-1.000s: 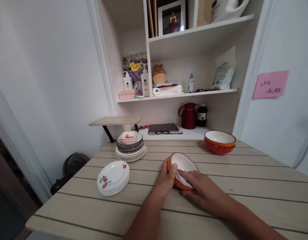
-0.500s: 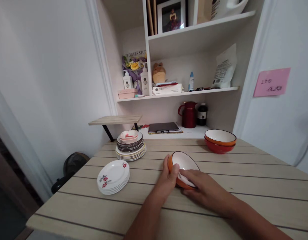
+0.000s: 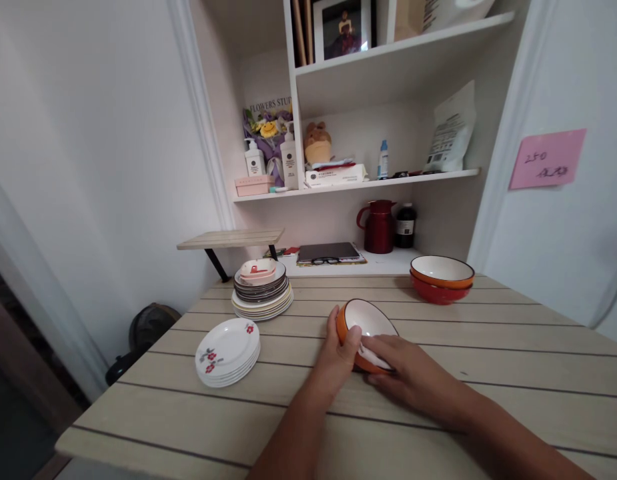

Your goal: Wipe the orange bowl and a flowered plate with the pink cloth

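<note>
An orange bowl [image 3: 372, 316] with a white inside and dark rim is held tilted just above or on the table's middle. My left hand [image 3: 342, 347] grips its left side, thumb over the near rim and fingers round the outside. At the near rim, my right hand [image 3: 405, 373] presses a white cloth or tissue [image 3: 374, 355] against the bowl; much of it is hidden under the fingers. To the left lies a stack of white plates [image 3: 228, 348] with red flowers. Behind it rises a taller stack of plates [image 3: 262, 303], topped by small pink-edged dishes [image 3: 258, 269].
An orange bowl nested in a red bowl [image 3: 442, 293] stands at the table's back right. Behind the slatted table [image 3: 188, 413] are a dark red jug [image 3: 379, 228], a dark bottle [image 3: 405, 227] and a laptop [image 3: 328, 253] with glasses. A small raised shelf [image 3: 231, 239] overhangs the back left.
Almost nothing differs. The view has shifted slightly, and both hands keep their hold on the bowl with only small movement.
</note>
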Available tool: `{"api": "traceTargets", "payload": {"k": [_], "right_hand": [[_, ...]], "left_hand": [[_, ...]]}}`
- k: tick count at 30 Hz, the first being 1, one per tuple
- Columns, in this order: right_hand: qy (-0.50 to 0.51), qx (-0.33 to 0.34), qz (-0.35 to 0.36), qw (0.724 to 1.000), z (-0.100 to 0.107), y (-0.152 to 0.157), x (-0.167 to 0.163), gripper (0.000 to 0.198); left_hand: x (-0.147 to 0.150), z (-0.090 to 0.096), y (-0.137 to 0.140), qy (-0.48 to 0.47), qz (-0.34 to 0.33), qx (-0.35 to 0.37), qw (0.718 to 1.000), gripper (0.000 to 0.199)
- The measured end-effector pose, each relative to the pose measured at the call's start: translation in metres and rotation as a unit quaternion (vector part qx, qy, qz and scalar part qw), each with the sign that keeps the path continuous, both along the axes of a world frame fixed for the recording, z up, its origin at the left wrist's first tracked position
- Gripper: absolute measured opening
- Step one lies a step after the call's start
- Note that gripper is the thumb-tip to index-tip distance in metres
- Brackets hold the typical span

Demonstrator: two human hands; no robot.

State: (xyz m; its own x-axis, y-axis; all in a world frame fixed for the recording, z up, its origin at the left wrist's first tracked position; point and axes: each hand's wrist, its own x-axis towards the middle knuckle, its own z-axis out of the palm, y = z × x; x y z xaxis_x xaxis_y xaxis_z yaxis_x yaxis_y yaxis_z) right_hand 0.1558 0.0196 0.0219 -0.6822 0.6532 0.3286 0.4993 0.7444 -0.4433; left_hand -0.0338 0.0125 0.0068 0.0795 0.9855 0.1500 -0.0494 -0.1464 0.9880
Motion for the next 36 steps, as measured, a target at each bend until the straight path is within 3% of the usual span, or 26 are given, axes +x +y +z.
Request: {"api": "traceTargets", "payload": {"k": [6,12,17,19,23,28,31,36], "right_hand": [[-0.007,0.015,0.002,1.000,-0.002,0.001,0.000,0.043],[0.006,0.038,-0.007,0.999,-0.012,0.003,-0.003,0.052],[-0.017,0.030,0.012,0.999,0.002,0.000,-0.007,0.016],[-0.041,0.034,0.018,0.998,0.008,0.000,-0.006,0.015],[-0.073,0.051,0.009,0.996,0.011,0.002,-0.001,0.035],[-0.070,0.063,0.009,0.996,0.009,0.000,-0.002,0.029],[-0.050,0.063,-0.001,0.997,0.008,-0.003,-0.004,0.019],[-0.029,0.067,0.005,0.997,-0.002,-0.002,-0.006,0.023]], "left_hand": [[0.001,-0.004,0.004,0.004,0.016,0.002,1.000,0.099],[0.001,-0.001,0.005,-0.003,0.058,0.013,0.998,0.073],[0.001,0.003,0.002,-0.018,0.047,0.021,0.998,0.057],[0.002,0.003,0.002,-0.026,0.044,0.027,0.998,0.055],[0.002,0.005,0.003,-0.045,0.029,0.015,0.998,0.057],[-0.001,0.007,0.000,-0.032,0.024,-0.017,0.999,0.066],[-0.004,0.007,-0.002,-0.012,0.030,-0.033,0.999,0.082],[-0.007,0.006,-0.004,0.001,-0.005,-0.038,0.999,0.111]]}}
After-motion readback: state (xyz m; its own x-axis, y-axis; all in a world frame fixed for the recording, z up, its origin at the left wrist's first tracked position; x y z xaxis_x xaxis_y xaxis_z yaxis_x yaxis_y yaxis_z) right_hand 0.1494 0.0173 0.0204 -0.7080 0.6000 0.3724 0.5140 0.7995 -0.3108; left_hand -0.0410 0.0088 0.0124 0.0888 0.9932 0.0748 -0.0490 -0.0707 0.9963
